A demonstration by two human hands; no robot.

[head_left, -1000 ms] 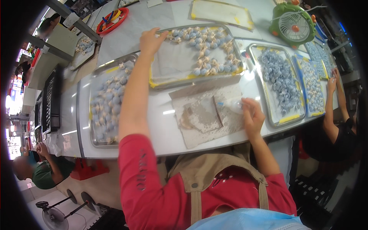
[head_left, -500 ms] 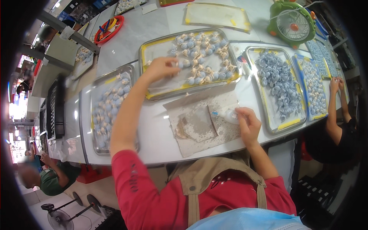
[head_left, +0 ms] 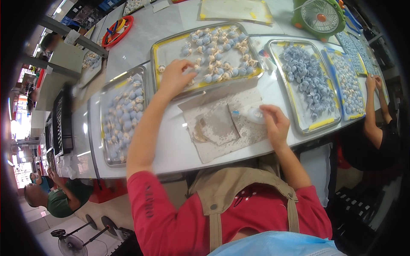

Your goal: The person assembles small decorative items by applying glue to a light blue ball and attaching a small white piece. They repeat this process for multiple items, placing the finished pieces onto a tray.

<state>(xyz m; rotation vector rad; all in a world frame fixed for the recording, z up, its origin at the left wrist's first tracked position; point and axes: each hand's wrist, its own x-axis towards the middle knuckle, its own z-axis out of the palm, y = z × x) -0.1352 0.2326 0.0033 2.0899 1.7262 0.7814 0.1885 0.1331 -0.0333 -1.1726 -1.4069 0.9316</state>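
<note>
My left hand (head_left: 175, 79) reaches over the near left part of a metal tray (head_left: 164, 47) lined with white sheet and yellow tape. Its thumb and index finger stand apart, beside small blue-and-cream figures (head_left: 220, 55) clustered in the tray. One lone figure (head_left: 161, 68) lies by the tray's left edge. My right hand (head_left: 276, 126) pinches a small white squeeze bottle (head_left: 255, 115), tilted sideways with its blue tip pointing left. Below that tip lies a stained piece of cardboard (head_left: 209, 128), with a greyish smeared patch on it.
Another tray of figures (head_left: 124, 115) stands at left. On the right are a tray of loose blue petal-like pieces (head_left: 305, 77) and a blue tray of figures (head_left: 347, 85). A green fan (head_left: 318, 19) and a red basin (head_left: 117, 32) stand farther back. A co-worker's hands (head_left: 374, 82) work at far right.
The view has shifted, so the table sits higher in the picture. My left hand has come nearer the tray's front edge, its fingers more spread. The right hand keeps hold of the bottle.
</note>
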